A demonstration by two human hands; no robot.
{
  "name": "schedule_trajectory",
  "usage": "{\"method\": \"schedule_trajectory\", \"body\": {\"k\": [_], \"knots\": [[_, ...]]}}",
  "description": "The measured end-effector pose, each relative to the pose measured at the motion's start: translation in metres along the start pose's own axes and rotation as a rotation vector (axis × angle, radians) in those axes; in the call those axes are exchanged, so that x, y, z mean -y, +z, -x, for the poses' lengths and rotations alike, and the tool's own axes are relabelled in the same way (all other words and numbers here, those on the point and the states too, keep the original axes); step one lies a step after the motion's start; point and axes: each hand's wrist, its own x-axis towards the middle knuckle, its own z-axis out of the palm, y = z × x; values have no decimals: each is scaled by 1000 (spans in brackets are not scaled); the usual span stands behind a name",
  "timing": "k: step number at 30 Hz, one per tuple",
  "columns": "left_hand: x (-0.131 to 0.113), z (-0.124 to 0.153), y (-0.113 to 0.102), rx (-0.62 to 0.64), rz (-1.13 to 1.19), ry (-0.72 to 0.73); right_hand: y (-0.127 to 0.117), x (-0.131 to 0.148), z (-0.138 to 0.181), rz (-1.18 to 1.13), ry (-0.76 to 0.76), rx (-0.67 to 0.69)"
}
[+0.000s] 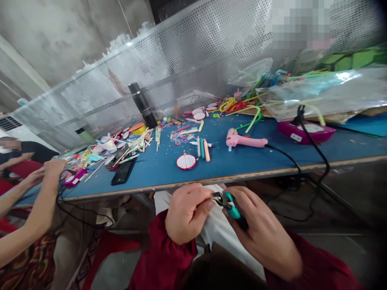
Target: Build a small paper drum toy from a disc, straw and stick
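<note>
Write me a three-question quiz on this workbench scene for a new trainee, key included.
1. What is the right hand gripping?
2. True or false: the pink glue gun lies to the right of the red-rimmed disc in the picture.
3. The table top is: a) red, b) blue, c) yellow.

Key:
1. Teal-handled pliers or a similar cutter.
2. True.
3. b.

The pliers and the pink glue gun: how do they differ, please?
The pliers are teal and black; the glue gun is pink. The right hand holds the pliers; the glue gun lies on the table. A black cord leaves the glue gun; the pliers show none.
</note>
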Motion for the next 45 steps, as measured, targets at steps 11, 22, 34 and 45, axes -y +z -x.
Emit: {"method": "schedule_trajectory", "body": {"k": [11,22,34,45], "knots": [[0,-2,11,-8,61,-55,-2,-2,2,11,24,21],[5,0,16,-38,37,-148,-1,-2,-2,44,73,62],[5,2,27,-152,-77,-228,-1,-3,-5,131,57,32],[5,5,32,-216,-135,-166,-2,-2,-4,190,38,39]]}}
